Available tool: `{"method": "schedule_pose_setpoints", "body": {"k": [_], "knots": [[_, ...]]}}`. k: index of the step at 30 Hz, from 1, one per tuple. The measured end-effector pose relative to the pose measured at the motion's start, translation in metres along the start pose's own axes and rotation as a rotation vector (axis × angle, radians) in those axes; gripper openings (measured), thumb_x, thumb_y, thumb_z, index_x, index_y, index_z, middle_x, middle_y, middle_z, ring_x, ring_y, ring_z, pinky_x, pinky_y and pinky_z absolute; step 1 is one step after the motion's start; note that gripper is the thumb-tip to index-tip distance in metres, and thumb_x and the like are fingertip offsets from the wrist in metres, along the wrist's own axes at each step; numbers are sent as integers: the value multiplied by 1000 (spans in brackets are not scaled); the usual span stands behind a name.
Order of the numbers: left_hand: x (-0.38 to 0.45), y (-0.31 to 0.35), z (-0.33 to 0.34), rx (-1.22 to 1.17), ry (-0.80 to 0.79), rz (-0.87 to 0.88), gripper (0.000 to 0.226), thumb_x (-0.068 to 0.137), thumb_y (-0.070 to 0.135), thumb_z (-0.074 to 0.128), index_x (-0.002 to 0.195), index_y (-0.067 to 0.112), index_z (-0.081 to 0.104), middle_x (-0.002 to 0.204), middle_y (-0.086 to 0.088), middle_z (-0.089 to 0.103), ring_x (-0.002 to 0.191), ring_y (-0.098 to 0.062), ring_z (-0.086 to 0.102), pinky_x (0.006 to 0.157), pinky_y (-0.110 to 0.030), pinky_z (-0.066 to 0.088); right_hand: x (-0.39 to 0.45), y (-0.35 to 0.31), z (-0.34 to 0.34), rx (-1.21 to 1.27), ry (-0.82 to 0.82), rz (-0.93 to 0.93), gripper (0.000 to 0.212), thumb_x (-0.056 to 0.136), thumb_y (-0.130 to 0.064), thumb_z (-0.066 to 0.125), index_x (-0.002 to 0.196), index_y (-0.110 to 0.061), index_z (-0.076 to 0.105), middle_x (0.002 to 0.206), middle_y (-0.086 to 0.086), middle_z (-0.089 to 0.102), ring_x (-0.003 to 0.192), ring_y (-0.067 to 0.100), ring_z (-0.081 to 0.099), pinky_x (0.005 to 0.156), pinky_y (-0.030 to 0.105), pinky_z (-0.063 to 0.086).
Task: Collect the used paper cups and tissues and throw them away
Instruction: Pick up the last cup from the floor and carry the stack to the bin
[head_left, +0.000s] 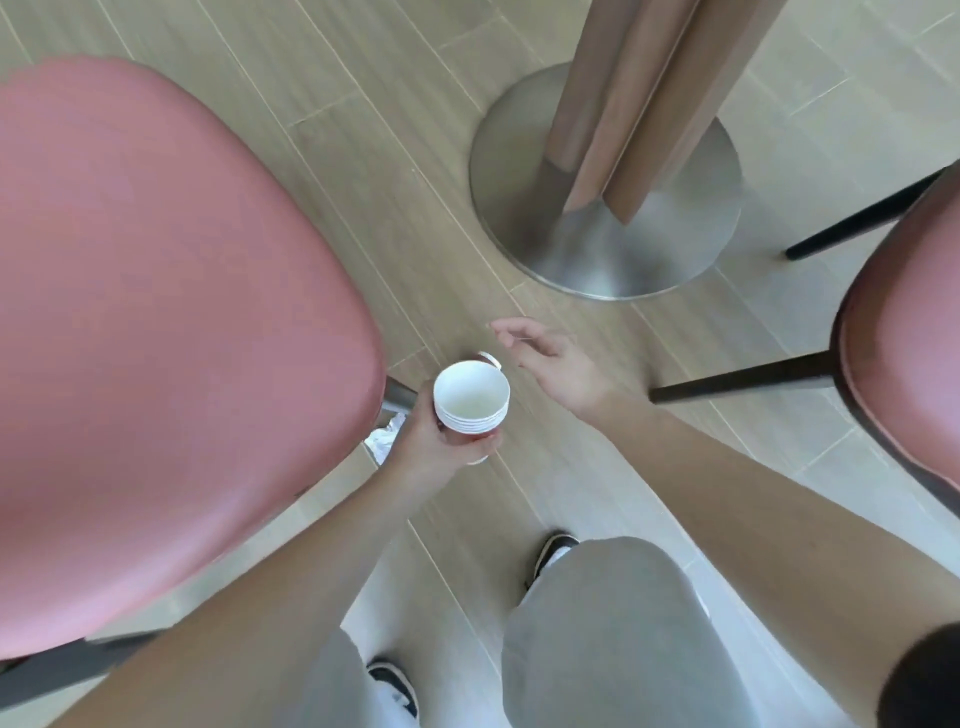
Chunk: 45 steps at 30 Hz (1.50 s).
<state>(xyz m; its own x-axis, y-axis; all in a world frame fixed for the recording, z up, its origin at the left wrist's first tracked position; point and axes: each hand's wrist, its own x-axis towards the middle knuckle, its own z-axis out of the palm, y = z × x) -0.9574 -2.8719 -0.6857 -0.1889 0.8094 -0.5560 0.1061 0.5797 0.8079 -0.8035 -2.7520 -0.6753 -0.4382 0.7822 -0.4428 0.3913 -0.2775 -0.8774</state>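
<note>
A big pink chair (156, 322) fills the left side. Another pink chair (904, 332) with black legs peeks in on the right. Between them, at the top, a table post (639, 98) stands on a round metal base (602, 244) on the wood floor (395, 171).

The person wears grey pants (608, 629) and dark shoes (553, 553).

The left hand (431, 441) is curled around a stack of cups (471, 397) and holds it from the side, just past the edge of the big chair. The stack is white, with several rims showing one below the other. The top cup is open and looks empty, with a pale mark at the bottom. The stack stands almost straight up, above the floor.

The right hand (550, 364) is spread open with loose fingers and holds nothing. It hangs just to the right of the stack, not touching it.

A small white rim of another cup (491, 358) shows right behind the stack. Something white and crinkly, maybe a tissue (384, 434), lies under the chair edge by the left hand.
</note>
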Motion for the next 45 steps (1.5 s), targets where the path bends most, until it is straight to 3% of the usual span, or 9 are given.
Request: {"method": "schedule_pose_setpoints", "body": {"k": [2, 6, 9, 11, 14, 21, 28, 37, 45], "knots": [[11, -22, 11, -2, 24, -34, 72, 77, -8, 83, 134, 10, 44, 115, -2, 65, 89, 2, 66, 67, -3, 47, 11, 23, 6, -41, -52, 12, 26, 104, -16, 53, 128, -12, 61, 119, 6, 63, 98, 7, 59, 85, 6, 44], [38, -66, 22, 67, 103, -53, 79, 74, 3, 89, 139, 9, 44, 119, -4, 63, 107, -20, 61, 71, -9, 43, 34, 74, 19, -131, -134, 18, 28, 102, -10, 55, 129, -7, 60, 116, 5, 60, 103, 19, 60, 100, 23, 45], [56, -102, 24, 108, 154, -81, 79, 71, 11, 92, 135, 17, 47, 108, 7, 63, 103, -18, 61, 63, -3, 41, 54, 108, 31, -276, -135, 42, 30, 99, -19, 60, 129, -16, 62, 126, 10, 63, 102, 19, 59, 84, 7, 41], [63, -125, 26, 143, 143, -106, 75, 69, 15, 93, 129, 24, 48, 104, 14, 62, 103, -16, 61, 63, -1, 41, 71, 131, 37, -447, -96, 46, 33, 97, -27, 62, 130, -25, 61, 131, 8, 60, 108, 19, 59, 93, 16, 40], [73, -151, 27, 230, 113, -118, 79, 68, 18, 94, 132, 22, 49, 106, 13, 61, 104, -15, 60, 81, -18, 45, 95, 156, 47, -630, -77, 89, 45, 96, -31, 62, 140, -26, 53, 134, 10, 53, 117, 27, 58, 104, 33, 43], [102, -169, 26, 349, 101, -74, 76, 65, 25, 94, 127, 27, 51, 101, 17, 62, 98, -13, 60, 80, -21, 41, 125, 190, 80, -1081, -118, 62, 71, 99, -31, 53, 158, -25, 13, 156, 12, 33, 124, 39, 55, 90, 44, 51], [108, -176, 24, 360, 96, -56, 78, 65, 22, 95, 129, 24, 51, 108, 13, 63, 106, -17, 60, 86, -25, 45, 137, 189, 85, -1235, -91, -8, 61, 102, -49, 42, 153, -22, 24, 148, 13, 43, 115, 38, 61, 72, 41, 47], [111, -180, 28, 355, 82, -55, 77, 66, 22, 93, 130, 22, 50, 120, 4, 66, 115, -21, 61, 93, -29, 47, 139, 195, 92, -1387, -66, 6, 62, 94, -5, 47, 151, -20, 29, 121, 11, 62, 99, 34, 68, 61, 36, 45], [121, -178, 38, 370, 38, -62, 80, 68, 25, 93, 134, 20, 47, 126, 2, 64, 118, -22, 59, 93, -29, 46, 132, 167, 38, -1171, 198, 71, 37, 96, -4, 43, 130, -16, 51, 113, 12, 67, 96, 37, 68, 65, 33, 40]]}}
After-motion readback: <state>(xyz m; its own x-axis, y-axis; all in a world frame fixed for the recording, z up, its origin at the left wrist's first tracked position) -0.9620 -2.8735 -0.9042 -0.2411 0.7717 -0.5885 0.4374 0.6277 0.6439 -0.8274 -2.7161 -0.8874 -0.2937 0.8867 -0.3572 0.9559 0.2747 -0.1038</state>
